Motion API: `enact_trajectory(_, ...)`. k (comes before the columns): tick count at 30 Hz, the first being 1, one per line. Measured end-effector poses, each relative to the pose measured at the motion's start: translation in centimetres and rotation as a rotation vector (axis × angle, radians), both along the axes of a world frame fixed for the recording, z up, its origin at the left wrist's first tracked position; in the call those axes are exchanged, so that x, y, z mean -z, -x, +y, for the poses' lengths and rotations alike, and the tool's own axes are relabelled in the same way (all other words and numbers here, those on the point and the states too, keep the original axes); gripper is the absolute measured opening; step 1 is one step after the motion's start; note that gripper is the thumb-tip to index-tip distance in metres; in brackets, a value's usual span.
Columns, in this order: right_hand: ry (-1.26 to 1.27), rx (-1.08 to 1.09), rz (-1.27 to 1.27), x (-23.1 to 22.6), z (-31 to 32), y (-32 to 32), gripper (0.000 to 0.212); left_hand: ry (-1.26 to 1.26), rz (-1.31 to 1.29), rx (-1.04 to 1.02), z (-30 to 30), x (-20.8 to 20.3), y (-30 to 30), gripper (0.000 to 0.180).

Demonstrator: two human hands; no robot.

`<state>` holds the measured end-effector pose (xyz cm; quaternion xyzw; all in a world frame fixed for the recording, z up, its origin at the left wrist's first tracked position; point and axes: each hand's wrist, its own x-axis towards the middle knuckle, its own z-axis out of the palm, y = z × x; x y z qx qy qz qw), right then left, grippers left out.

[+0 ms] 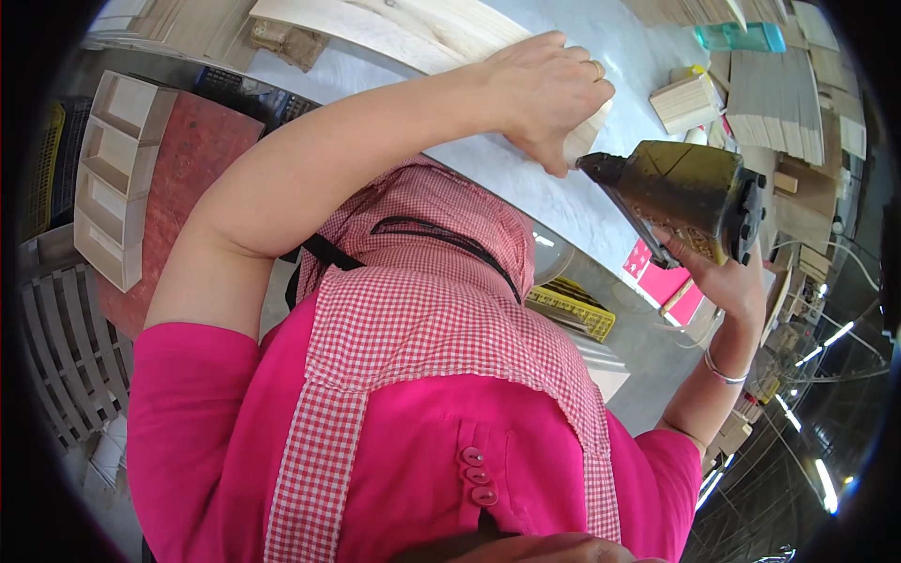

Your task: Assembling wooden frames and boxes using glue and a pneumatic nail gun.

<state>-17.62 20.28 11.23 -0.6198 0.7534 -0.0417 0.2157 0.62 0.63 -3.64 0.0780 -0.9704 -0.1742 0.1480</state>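
Left hand [549, 94] was clamped down over a pale, narrow wooden piece [584, 139] on the grey worktable [601, 47]. Right hand [727, 277] gripped a grimy olive-metal nail gun [685, 192], nose touching that piece's end. Just beyond sat a small pale wooden box [687, 101] and stacked wooden slats [774, 98].
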Motion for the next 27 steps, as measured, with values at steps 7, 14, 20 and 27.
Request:
enact_trajectory(7, 0.150, 0.090, -0.094, 0.5, -3.0, 0.4, 0.032, -0.011, -0.036, -0.002, 0.1, -0.6, -0.3, 0.071)
enact_trajectory(14, 0.167, 0.054, -0.129, 0.6, -4.7, 0.8, 0.033, -0.047, -0.081, 0.005, -0.1, -0.7, -0.2, 0.069)
enact_trajectory(20, 0.096, 0.094, -0.122, 0.7, -4.8, 1.7, 0.037, -0.050, -0.081, 0.009, -0.1, -1.2, -0.3, 0.071)
enact_trajectory(27, 0.050, 0.040, -0.083, 0.3, -5.1, 1.7, 0.036, -0.014, -0.067, 0.014, 0.0, -0.9, -0.3, 0.079)
